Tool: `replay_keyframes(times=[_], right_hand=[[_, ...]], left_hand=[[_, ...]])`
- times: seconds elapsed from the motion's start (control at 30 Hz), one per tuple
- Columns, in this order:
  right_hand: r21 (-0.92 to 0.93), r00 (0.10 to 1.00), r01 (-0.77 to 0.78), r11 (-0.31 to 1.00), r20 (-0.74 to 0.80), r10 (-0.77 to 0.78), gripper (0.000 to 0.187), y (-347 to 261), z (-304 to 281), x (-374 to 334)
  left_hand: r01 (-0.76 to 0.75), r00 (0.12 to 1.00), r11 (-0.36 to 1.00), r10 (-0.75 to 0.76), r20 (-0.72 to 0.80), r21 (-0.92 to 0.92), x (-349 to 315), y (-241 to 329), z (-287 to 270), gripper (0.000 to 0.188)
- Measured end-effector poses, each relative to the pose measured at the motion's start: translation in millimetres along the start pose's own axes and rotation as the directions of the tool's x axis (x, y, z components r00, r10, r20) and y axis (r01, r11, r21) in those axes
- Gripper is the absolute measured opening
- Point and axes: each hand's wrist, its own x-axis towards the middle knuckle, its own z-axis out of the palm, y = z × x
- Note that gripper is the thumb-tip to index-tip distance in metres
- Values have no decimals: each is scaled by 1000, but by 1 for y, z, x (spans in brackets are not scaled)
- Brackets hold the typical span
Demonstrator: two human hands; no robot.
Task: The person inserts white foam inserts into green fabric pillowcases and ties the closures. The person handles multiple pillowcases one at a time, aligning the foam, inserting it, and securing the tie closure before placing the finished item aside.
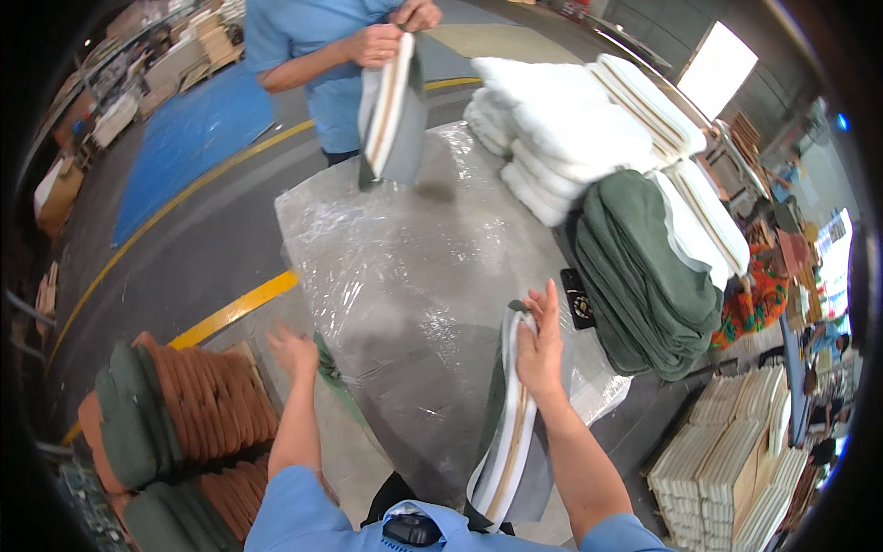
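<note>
At the table's near right edge, the right hand (541,348) lay flat, fingers together, pinning an upright stack of white soles (508,432) against the plastic-wrapped table (405,276), seemingly to square it. Off the near left corner, the left hand (292,351) hung open and empty above rust-and-green pads (184,405).
</note>
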Motion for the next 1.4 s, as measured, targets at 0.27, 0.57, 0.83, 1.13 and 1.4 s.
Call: replay_keyframes(times=[0.27,0.57,0.83,1.13,1.4], right_hand=[[23,1000,-2,1000,-1,2,81,6,-7,-1],[17,954,1,1000,301,-6,43,24,-42,42],[-72,765,45,996,644,12,28,12,-81,85],[94,871,-175,980,480,110,23,31,-70,63],[110,764,-53,993,644,-31,18,19,-70,72]], left_hand=[[73,428,405,813,396,-911,-178,155,-92,56],[-210,604,487,747,279,-848,-234,219,-78,33],[-299,596,507,761,257,-808,-230,227,-92,27],[-293,630,517,737,245,-804,-239,231,-103,20],[-532,584,338,810,-48,-776,-238,233,-98,17]])
